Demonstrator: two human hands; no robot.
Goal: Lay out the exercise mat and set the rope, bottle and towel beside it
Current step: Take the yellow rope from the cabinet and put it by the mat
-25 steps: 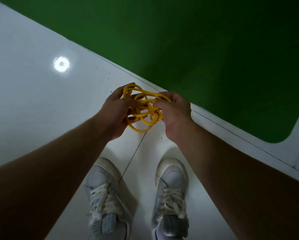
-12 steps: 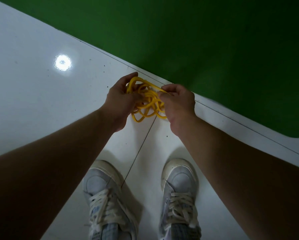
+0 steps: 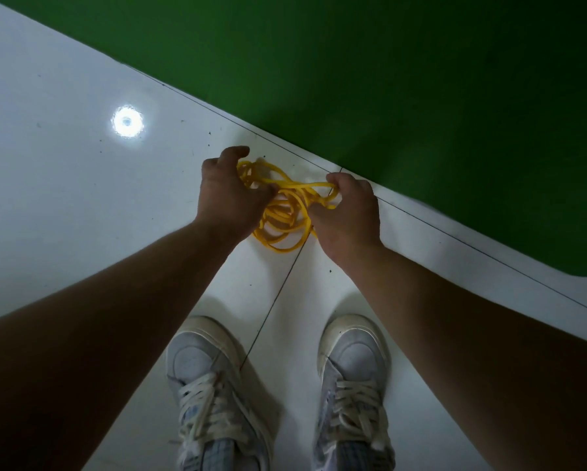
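A green exercise mat (image 3: 404,90) lies flat on the white tiled floor, filling the upper right. A yellow rope (image 3: 282,212) in loose tangled coils hangs between my hands, low over the floor just beside the mat's near edge. My left hand (image 3: 229,198) grips the coils' left side with curled fingers. My right hand (image 3: 348,212) pinches strands on the right side. Whether the lowest loop touches the floor I cannot tell. No bottle or towel is in view.
My two feet in pale laced sneakers (image 3: 214,385) stand on the tiles below the rope. A bright lamp reflection (image 3: 127,121) shines on the floor at left. Tile joints run diagonally along the mat's edge.
Both hands have moved away from me and down toward the floor with the rope. The hands have drawn apart, spreading the coils wider.
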